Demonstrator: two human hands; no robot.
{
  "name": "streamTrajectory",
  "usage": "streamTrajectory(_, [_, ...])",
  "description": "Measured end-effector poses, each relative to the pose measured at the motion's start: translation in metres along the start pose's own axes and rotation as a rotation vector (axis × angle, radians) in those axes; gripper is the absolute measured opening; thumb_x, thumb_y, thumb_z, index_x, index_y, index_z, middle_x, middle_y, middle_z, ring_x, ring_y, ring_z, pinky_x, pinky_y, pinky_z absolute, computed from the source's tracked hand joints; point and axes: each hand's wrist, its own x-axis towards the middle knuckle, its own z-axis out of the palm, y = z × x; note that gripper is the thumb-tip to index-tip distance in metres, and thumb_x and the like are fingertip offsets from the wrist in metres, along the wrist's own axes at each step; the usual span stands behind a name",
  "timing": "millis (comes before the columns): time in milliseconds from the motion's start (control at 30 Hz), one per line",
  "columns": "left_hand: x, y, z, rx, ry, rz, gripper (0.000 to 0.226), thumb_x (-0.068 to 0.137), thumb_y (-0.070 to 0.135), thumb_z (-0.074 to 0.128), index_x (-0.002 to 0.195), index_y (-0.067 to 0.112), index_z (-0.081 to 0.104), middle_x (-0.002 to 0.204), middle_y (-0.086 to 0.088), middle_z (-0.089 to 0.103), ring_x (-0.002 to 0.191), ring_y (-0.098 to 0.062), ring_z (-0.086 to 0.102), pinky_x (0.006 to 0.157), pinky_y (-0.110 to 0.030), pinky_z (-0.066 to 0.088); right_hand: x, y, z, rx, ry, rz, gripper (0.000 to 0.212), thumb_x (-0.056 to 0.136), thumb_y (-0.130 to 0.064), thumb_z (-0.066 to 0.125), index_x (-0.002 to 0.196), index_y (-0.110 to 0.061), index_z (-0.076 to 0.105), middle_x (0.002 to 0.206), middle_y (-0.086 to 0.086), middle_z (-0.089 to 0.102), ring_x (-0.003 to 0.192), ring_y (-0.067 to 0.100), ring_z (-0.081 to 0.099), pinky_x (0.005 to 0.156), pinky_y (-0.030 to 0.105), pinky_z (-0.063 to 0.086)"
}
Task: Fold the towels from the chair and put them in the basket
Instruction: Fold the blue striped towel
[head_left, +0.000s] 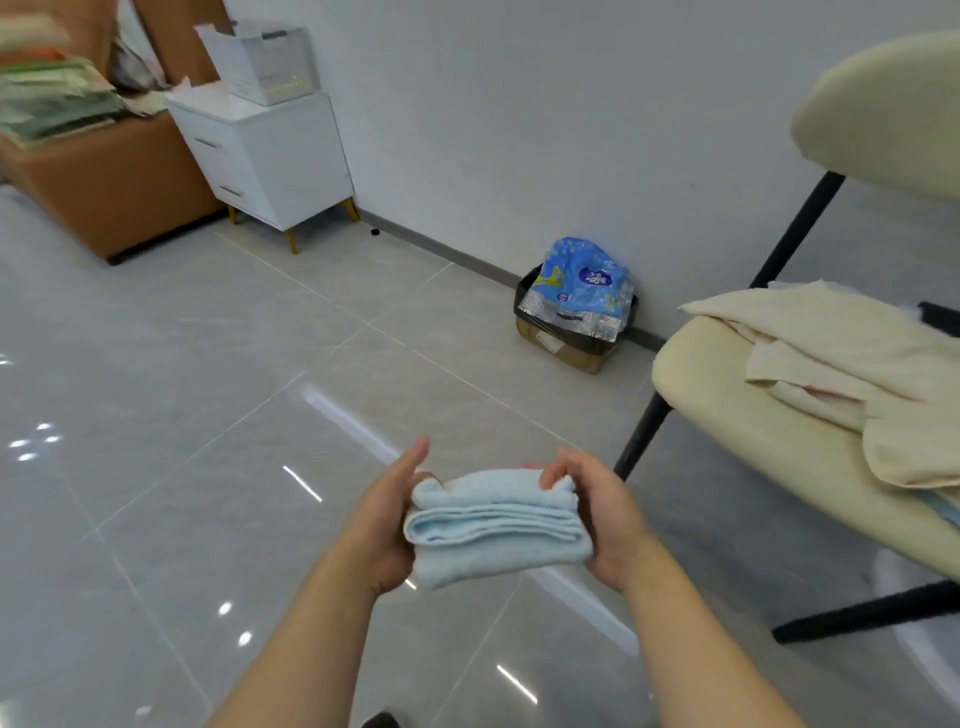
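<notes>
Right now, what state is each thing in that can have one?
Light blue terry towel: folded thick, held in mid-air.
Left hand: holds the towel's left end.
Right hand: grips its right end, fingers curled over the top.
Cream cloth towels: unfolded, heaped on the cream padded chair.
White two-drawer cabinet: drawers shut.
Lined cardboard box: stuffed with a blue plastic package.

The glossy grey tiled floor (208, 364) carries a cream chair (727, 395) on black legs, with crumpled cream towels (857, 353) heaped on its seat. By the wall stands a cardboard box (566, 348) holding a blue plastic package (584, 280). Farther left are a white two-drawer cabinet (270, 156) topped by a white box (265, 62), and a brown sofa (114, 192).
</notes>
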Motion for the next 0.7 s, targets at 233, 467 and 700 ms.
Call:
streamTrajectory(233, [0.033,0.048,0.017,0.154,0.134,-0.135,0.04,0.077,-0.001,0.077,0.112,0.011,0.062,0.103,-0.014,0.073,0.09,-0.03,0.072,0.073,-0.039,0.058,0.02,-0.035,0.015,-0.317,0.317,0.007,0.035,0.078,-0.03,0.085,0.104,-0.023,0.064,0.107,0.016,0.071,0.091,0.03,0.073,0.084,0.054,0.059])
streamTrajectory(467, [-0.088,0.17,0.111,0.174,0.171,-0.216,0.037,0.088,0.017,0.073,0.121,0.001,0.066,0.11,-0.016,0.074,0.106,-0.033,0.069,0.077,-0.037,0.058,-0.083,-0.181,0.113,-0.152,0.445,0.186,0.046,0.078,-0.023,0.085,0.114,0.001,0.069,0.1,0.016,0.076,0.095,0.032,0.074,0.091,0.046,0.057])
streamTrajectory(700, [-0.244,0.301,0.194,0.379,0.113,-0.097,0.035,0.091,0.046,0.067,0.12,0.027,0.062,0.114,-0.001,0.072,0.101,-0.02,0.07,0.074,-0.038,0.06,-0.198,-0.313,0.236,-0.281,0.402,0.03,0.037,0.09,-0.04,0.073,0.116,-0.018,0.06,0.106,0.008,0.075,0.084,0.03,0.076,0.059,0.044,0.06])
